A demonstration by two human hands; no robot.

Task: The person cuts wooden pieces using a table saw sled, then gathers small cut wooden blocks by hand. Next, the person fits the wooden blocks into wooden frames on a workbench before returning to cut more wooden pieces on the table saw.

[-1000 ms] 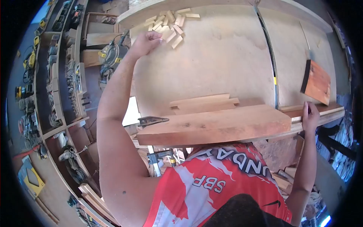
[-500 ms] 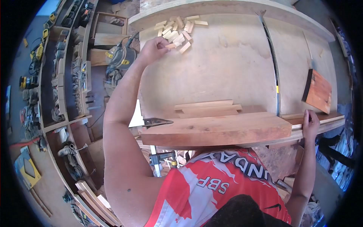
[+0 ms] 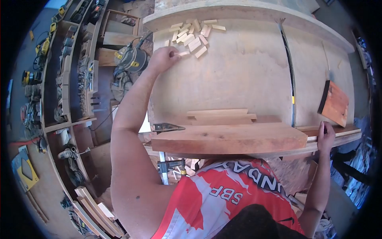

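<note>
**Left hand (image 3: pixel 167 59) on a small pale rectangular wooden block (image 3: pixel 183 53), right hand (image 3: pixel 326 137) parked**

Hands well apart. Left: thumb and fingertips look pinched on one end of the block, at the near-left side of a loose pile of similar pale wooden blocks (image 3: pixel 194 44) on the pale plywood bench (image 3: pixel 234 75). Can't tell if the block is lifted or touching the surface. Right: fingers curled by the bench's near edge, right of the slab; can't tell if they grip anything.

Handling, my take: light fingertip pinch is enough. Pieces lie at odd angles, some touching, so lift straight rather than drag, or neighbours get knocked. Keep the far end free so the block's lie is readable.

Around: thick reddish-brown timber slab (image 3: pixel 230 141) along the near edge, black metal clamp arm (image 3: pixel 169 127) over its left end. Both sit between body and pile, so the left arm goes round the left side; mind the elbow there. Thin pale wooden strips (image 3: pixel 223 114) just behind the slab. Reddish square wooden board with a dark edge (image 3: pixel 336 104) off right, near the right hand. Raised plywood lip (image 3: pixel 246 8) backs the pile.
</note>
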